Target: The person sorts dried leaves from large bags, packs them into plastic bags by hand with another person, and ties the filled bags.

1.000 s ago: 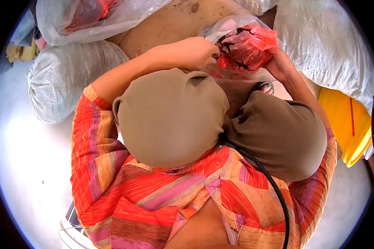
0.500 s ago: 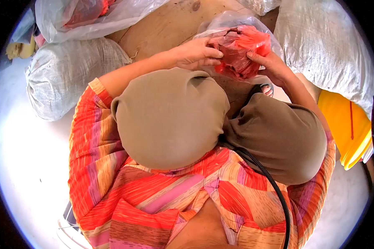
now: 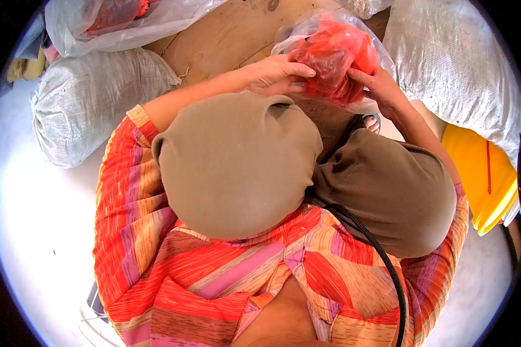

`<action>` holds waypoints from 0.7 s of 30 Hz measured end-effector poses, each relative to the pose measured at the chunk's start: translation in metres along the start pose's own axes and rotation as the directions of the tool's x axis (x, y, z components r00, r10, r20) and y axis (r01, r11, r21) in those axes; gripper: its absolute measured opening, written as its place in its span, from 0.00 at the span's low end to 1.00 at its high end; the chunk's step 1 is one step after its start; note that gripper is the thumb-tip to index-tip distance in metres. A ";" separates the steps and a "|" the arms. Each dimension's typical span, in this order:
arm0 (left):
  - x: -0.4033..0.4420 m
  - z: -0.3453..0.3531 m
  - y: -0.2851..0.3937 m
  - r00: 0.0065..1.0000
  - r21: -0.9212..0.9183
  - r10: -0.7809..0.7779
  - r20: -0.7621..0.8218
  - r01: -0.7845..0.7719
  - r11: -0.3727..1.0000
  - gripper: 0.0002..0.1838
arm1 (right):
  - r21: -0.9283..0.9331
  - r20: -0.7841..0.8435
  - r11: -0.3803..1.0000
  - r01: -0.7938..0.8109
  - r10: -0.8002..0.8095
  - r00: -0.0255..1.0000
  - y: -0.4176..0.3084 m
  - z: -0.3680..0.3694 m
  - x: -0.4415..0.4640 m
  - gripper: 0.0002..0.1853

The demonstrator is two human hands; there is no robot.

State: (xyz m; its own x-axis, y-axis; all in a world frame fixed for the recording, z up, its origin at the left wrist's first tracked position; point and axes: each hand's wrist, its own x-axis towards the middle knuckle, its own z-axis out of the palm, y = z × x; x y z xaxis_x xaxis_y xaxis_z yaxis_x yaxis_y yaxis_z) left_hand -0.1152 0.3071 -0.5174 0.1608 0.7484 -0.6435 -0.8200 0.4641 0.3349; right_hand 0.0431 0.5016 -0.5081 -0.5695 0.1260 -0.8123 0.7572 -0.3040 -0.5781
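Beyond my raised knees, a crumpled red plastic bag point(image 3: 336, 55) sits bunched up with a clear plastic bag point(image 3: 382, 55) behind and around it. My left hand point(image 3: 281, 74) has its thumb and fingers closed at the left side of the red bag; the fingertips are partly hidden behind the plastic. On the other side, my right hand point(image 3: 379, 87) pinches the red bag's lower right edge between thumb and fingers. Whether anything lies inside the red bag, I cannot tell.
A stuffed white woven sack point(image 3: 92, 104) lies at the left, a larger one point(image 3: 451, 63) at the right. Wooden boards point(image 3: 226, 34) lie ahead. A clear bag with red contents point(image 3: 127, 29) is at top left, a yellow item point(image 3: 480, 173) at right. A black cable point(image 3: 382, 254) crosses my lap.
The red bag has shifted slightly upward and been reshaped, its top now fuller and smoother. Both hands still hold it, and a dark patch that showed on it is out of sight.
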 end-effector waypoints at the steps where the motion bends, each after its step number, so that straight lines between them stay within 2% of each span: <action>1: -0.002 0.003 0.001 1.000 -0.052 -0.019 -0.008 0.019 0.998 0.26 | -0.001 -0.002 1.000 0.000 0.000 1.000 0.000 -0.001 0.001 0.32; 4: 0.009 -0.016 -0.005 0.996 -0.099 -0.048 0.076 0.056 0.994 0.23 | 0.058 0.020 0.998 0.020 -0.022 1.000 0.001 -0.008 0.004 0.29; 6: 0.009 -0.017 -0.008 0.996 -0.133 -0.026 0.082 0.037 0.990 0.22 | 0.173 0.063 0.984 -0.036 0.025 0.998 0.003 -0.008 0.002 0.27; 8: 0.002 -0.008 -0.008 0.996 -0.167 -0.004 0.091 0.019 0.986 0.22 | 0.181 0.081 0.982 -0.051 0.036 0.996 0.008 -0.004 0.000 0.26; 10: -0.002 -0.001 -0.008 0.998 -0.215 -0.035 -0.060 0.021 0.976 0.21 | 0.162 0.129 0.984 -0.074 0.053 0.990 0.013 -0.002 0.001 0.24; 11: 0.000 -0.004 -0.007 0.998 -0.213 -0.031 -0.060 0.017 0.977 0.21 | 0.160 0.129 0.985 -0.070 0.050 0.990 0.015 -0.002 0.003 0.24; 13: 0.009 -0.018 -0.012 0.995 0.008 -0.003 -0.102 0.004 1.000 0.23 | 0.066 0.102 0.997 -0.039 0.032 0.994 0.018 -0.004 0.005 0.24; 14: 0.017 -0.027 -0.021 0.995 0.009 -0.002 -0.103 0.003 1.000 0.23 | 0.066 0.104 0.997 -0.038 0.031 0.994 0.018 -0.004 0.005 0.24; 15: 0.029 -0.038 -0.034 0.983 0.082 0.176 -0.059 -0.171 0.982 0.22 | 0.077 0.093 0.997 -0.020 0.013 0.996 0.017 -0.004 0.004 0.25; 17: 0.049 -0.062 -0.051 0.937 0.146 0.349 -0.005 -0.345 0.927 0.22 | 0.084 0.085 0.996 0.001 -0.008 0.996 0.020 -0.005 0.003 0.25; 18: 0.058 -0.075 -0.055 0.906 0.445 0.422 0.036 -0.393 0.805 0.20 | 0.066 0.089 0.998 0.024 -0.030 0.996 0.026 -0.007 0.005 0.25; 19: 0.060 -0.080 -0.058 0.890 0.578 0.452 0.067 -0.404 0.709 0.19 | 0.048 0.093 0.998 0.049 -0.053 0.994 0.028 -0.008 0.005 0.26; 20: 0.062 -0.085 -0.061 0.872 0.695 0.480 0.097 -0.405 0.594 0.18 | 0.024 0.111 1.000 -0.005 0.002 0.994 0.028 -0.009 0.003 0.28; 21: 0.059 -0.082 -0.061 0.881 0.753 0.466 0.087 -0.364 0.548 0.17 | 0.021 0.112 1.000 -0.003 0.001 0.994 0.023 -0.007 -0.001 0.28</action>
State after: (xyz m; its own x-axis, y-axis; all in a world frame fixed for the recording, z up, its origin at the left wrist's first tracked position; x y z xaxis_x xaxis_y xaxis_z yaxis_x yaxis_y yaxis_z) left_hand -0.1014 0.2839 -0.6321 -0.1929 0.9164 -0.3508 -0.0941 0.3386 0.9362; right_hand 0.0628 0.5008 -0.5214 -0.6011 0.0195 -0.7989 0.7522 -0.3240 -0.5738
